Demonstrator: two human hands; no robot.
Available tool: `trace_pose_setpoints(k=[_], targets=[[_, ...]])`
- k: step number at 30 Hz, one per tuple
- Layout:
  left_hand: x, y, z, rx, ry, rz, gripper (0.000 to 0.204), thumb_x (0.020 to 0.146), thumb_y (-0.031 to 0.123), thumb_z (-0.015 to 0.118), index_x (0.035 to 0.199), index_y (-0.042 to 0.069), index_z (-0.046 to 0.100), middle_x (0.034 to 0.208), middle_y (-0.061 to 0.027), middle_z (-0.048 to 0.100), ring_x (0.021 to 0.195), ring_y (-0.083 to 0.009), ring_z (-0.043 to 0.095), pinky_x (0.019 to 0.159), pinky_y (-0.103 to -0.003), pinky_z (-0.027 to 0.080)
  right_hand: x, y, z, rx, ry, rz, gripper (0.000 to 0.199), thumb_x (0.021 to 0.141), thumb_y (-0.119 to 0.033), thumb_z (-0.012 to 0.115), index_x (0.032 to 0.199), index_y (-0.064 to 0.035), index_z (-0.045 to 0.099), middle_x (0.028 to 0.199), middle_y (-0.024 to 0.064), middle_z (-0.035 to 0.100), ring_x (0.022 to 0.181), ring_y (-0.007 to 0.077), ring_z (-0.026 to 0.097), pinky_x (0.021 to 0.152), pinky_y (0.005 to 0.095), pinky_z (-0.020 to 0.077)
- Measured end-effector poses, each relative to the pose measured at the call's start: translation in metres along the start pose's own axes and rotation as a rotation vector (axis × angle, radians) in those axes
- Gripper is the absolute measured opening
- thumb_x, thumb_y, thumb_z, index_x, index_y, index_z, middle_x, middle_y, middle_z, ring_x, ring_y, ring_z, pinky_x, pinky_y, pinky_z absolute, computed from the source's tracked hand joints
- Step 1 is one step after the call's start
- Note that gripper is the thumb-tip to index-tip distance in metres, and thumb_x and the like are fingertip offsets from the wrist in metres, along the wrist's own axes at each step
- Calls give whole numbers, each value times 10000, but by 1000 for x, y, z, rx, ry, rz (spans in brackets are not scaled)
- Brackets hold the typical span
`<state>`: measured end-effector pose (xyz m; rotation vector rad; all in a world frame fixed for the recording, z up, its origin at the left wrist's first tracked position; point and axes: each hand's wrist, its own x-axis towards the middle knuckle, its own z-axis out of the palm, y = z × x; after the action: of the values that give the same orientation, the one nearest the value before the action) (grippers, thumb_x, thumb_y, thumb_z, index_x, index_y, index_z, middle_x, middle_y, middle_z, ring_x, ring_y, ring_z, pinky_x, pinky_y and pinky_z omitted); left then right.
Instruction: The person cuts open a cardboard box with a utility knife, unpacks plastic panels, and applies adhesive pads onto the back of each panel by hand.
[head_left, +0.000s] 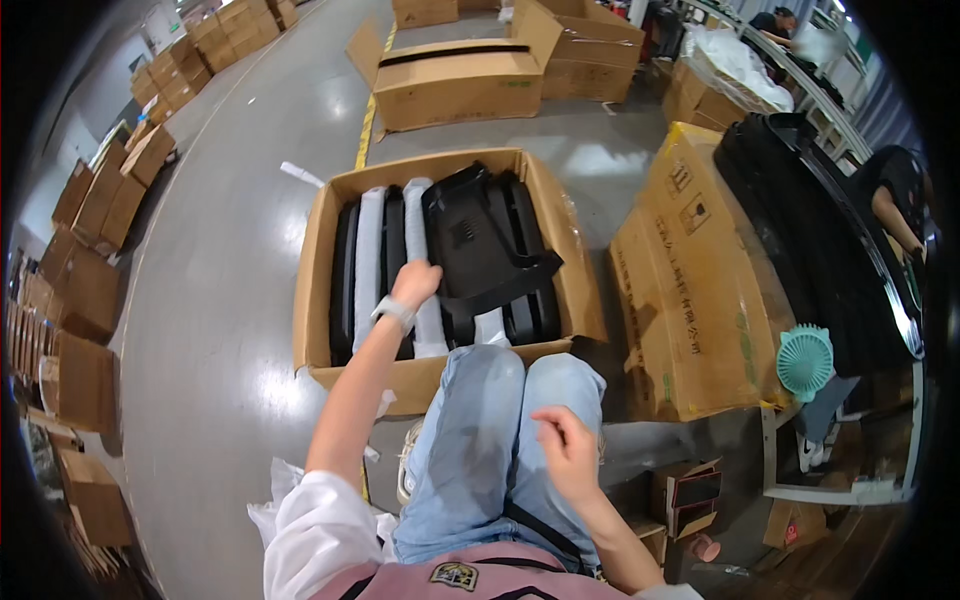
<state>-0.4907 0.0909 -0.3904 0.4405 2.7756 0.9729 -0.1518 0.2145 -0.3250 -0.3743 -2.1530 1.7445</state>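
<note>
The black panel (464,240) lies tilted in the open carton (402,377) at twelve o'clock from the person, toward the two o'clock part of that carton, over a row of upright black parts (345,285) and white padding strips (369,250). Of the two hands, the left hand (416,283) is at the panel's eight o'clock edge, fingers curled in and seemingly closed on that edge; the fingertips are hidden, so how firm the hold is cannot be told. The right hand (569,450), at five o'clock from the carton, hangs half curled over the knee with nothing visible in it. To handle the panel well, I would bring the right hand to its four o'clock edge, so that its weight is shared and it does not swing from one corner, keep it level clear of the padding, and avoid scraping its face on the neighbouring parts or the carton walls. As for writing, the tall taped carton (640,300) at two o'clock carries a column of dark printed characters, square handling symbols and small green marks; the farther open carton (460,105) at twelve o'clock has small green print too fine to make out. No lettering can be made out on the panel.
</note>
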Motion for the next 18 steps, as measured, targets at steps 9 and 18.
trace_pose_setpoints(k=[9,18], targets=[[-216,22,1,-405,-75,-196,367,809,245,527,671,-95,542,568,-240,513,568,-319,561,554,-445,388,2,-50,4,-861,-233,-506,371,753,-119,636,1118,-90,579,679,39,590,502,199,590,406,312,432],[-355,106,-11,-989,-1001,-377,245,956,253,482,931,34,590,566,78,356,487,-40,341,414,-225,276,-82,-33,-127,-896,-297,-263,157,732,-129,638,885,-118,606,702,30,614,598,202,629,489,301,492]])
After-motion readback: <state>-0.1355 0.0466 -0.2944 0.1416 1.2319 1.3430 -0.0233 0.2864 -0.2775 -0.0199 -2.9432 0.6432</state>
